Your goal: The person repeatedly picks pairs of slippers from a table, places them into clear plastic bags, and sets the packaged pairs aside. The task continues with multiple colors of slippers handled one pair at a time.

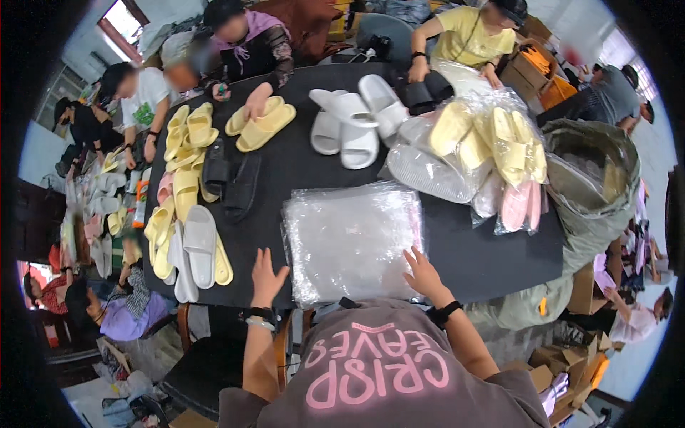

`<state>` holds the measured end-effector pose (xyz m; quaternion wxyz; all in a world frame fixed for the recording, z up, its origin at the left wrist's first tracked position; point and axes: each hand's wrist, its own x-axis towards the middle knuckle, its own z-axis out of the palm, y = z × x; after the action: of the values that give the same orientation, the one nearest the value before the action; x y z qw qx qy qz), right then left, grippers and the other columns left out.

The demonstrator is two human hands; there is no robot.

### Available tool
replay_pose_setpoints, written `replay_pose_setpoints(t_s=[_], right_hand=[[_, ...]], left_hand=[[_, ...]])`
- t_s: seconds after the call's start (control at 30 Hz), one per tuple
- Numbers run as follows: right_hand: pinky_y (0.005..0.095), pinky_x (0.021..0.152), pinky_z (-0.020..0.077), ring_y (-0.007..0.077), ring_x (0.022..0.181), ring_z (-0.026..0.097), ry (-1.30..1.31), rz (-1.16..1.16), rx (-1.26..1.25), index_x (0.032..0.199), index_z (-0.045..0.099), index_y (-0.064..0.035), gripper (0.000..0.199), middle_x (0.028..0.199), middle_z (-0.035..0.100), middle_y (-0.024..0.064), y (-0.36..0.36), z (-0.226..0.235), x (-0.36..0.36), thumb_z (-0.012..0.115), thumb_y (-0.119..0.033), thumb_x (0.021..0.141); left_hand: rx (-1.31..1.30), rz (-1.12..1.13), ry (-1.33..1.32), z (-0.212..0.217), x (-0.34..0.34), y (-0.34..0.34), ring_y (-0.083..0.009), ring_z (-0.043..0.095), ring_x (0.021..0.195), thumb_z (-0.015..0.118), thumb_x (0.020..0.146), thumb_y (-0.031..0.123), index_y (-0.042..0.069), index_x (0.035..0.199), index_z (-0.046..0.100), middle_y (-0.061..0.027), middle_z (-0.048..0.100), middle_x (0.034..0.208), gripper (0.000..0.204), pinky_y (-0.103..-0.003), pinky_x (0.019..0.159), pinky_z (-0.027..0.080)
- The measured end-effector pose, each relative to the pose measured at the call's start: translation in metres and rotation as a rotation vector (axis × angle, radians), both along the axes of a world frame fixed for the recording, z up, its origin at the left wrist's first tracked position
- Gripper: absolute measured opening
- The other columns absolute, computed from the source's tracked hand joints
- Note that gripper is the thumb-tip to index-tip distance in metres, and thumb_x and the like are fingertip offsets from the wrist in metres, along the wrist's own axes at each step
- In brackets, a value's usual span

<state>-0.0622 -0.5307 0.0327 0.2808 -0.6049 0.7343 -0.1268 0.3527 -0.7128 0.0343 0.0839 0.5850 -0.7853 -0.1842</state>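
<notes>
A stack of clear plastic bags (pixel 353 242) lies flat on the black table in front of me. My left hand (pixel 269 278) is just off the stack's left side, fingers spread and holding nothing. At the right edge of the bags is my right hand (pixel 427 274), its fingers stretched out and apart; whether the fingertips touch the plastic I cannot tell. Left of the stack lie grey slippers (pixel 200 239), yellow slippers (pixel 186 189) and black slippers (pixel 232 182). Beyond it are more light grey slippers (pixel 349 125).
Bagged yellow slippers (pixel 457 128) and bagged pink slippers (pixel 519 207) are heaped on the table (pixel 499 257) at the right. A large greenish sack (pixel 592 221) stands beside that edge. Across the table, one person handles yellow slippers (pixel 260 125), another black slippers (pixel 426 91).
</notes>
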Motion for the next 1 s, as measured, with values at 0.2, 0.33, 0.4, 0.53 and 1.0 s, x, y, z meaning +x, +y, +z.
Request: replay_pose_setpoints(t_s=[0.2, 0.33, 0.4, 0.53, 1.0], right_hand=[[0.0482, 0.105, 0.0307, 0.0434, 0.131, 0.030, -0.005, -0.253, -0.091, 0.144, 0.023, -0.0054, 0.083, 0.144, 0.025, 0.0293, 0.016, -0.043, -0.015, 0.068, -0.028, 0.078], [0.0475, 0.107, 0.0282, 0.0456, 0.132, 0.027, -0.103, -0.172, 0.080, 0.145, 0.018, -0.0045, 0.088, 0.144, 0.022, 0.0327, 0.018, -0.055, -0.014, 0.067, -0.035, 0.079], [0.0461, 0.107, 0.0291, 0.0465, 0.132, 0.027, -0.104, -0.124, 0.160, 0.145, 0.019, -0.0040, 0.087, 0.144, 0.021, 0.0340, 0.013, -0.035, -0.015, 0.067, -0.035, 0.079], [0.0457, 0.105, 0.0327, 0.0471, 0.130, 0.029, -0.062, -0.297, -0.030, 0.142, 0.027, -0.0039, 0.081, 0.144, 0.021, 0.0332, 0.002, -0.030, -0.049, 0.069, -0.028, 0.077], [0.0468, 0.110, 0.0229, 0.0243, 0.136, 0.026, 0.919, 0.242, -0.057, 0.111, 0.067, -0.0308, 0.028, 0.149, 0.027, 0.0000, -0.091, 0.028, -0.165, 0.052, -0.026, 0.087]], left_hand=[[0.335, 0.274, 0.329, -0.068, -0.057, 0.036, -0.0404, 0.024, 0.135, 0.071, 0.076, 0.040, -0.013, 0.139, 0.017, -0.0325, 0.024, 0.143, 0.098, -0.040, 0.111, 0.021], [0.247, 0.247, 0.242, -0.080, -0.063, 0.052, -0.0423, 0.020, 0.136, 0.071, 0.075, 0.039, -0.014, 0.139, 0.011, -0.0323, 0.018, 0.145, 0.102, -0.048, 0.111, 0.019], [0.178, 0.234, 0.134, -0.070, -0.062, 0.060, -0.0412, 0.019, 0.137, 0.072, 0.073, 0.038, -0.011, 0.141, 0.008, -0.0300, 0.014, 0.147, 0.106, -0.054, 0.110, 0.019], [-0.069, -0.152, -0.119, -0.017, -0.074, 0.069, -0.0352, 0.024, 0.136, 0.069, 0.075, 0.031, 0.003, 0.143, 0.026, -0.0179, 0.022, 0.149, 0.085, -0.052, 0.110, 0.017], [0.122, -0.376, -0.224, -0.033, -0.110, 0.066, -0.0394, 0.034, 0.128, 0.075, 0.070, 0.027, 0.025, 0.137, 0.042, -0.0132, 0.034, 0.144, 0.075, -0.060, 0.101, 0.029]])
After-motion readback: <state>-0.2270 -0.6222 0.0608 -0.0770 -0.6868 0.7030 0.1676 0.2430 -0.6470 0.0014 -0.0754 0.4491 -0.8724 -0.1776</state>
